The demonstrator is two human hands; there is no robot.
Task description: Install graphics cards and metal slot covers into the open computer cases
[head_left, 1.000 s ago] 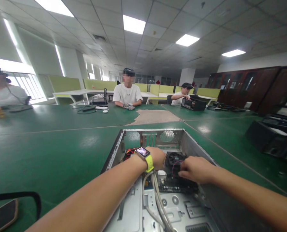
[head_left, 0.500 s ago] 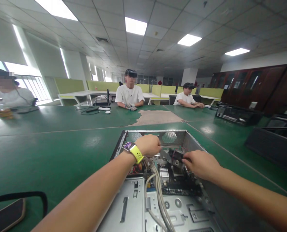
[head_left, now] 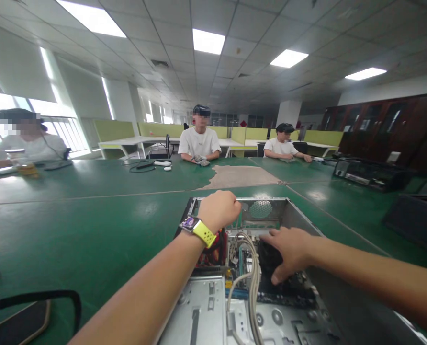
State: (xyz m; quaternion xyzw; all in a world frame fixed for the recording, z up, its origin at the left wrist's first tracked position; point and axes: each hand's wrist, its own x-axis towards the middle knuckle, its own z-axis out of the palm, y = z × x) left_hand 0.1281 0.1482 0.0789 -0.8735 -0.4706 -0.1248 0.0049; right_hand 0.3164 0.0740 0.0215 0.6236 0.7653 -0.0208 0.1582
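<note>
An opened computer case [head_left: 208, 306] lies before me, its motherboard and cables exposed. My left hand [head_left: 219, 210], with a watch on a yellow-green strap at the wrist, is closed in a fist above the rear left part of the case. Whatever its fingers hold, if anything, is hidden. Over the right side of the board, my right hand [head_left: 290, 249] has its thumb and fingers spread across a black part [head_left: 267, 261] that looks like a cooling fan. The hand covers much of that part. A bundle of beige cables [head_left: 253, 282] loops between my hands.
The green table [head_left: 109, 230] has a torn pale patch [head_left: 244, 177] beyond the case. A dark-topped object [head_left: 19, 326] and a black loop [head_left: 70, 299] lie at lower left. Black computer cases [head_left: 371, 175] stand on the right. Three people sit around the table.
My right hand has lowered the tilted black part into the case and its fingers have spread. My left fist stays above the rear of the case. The view has shifted slightly left.
</note>
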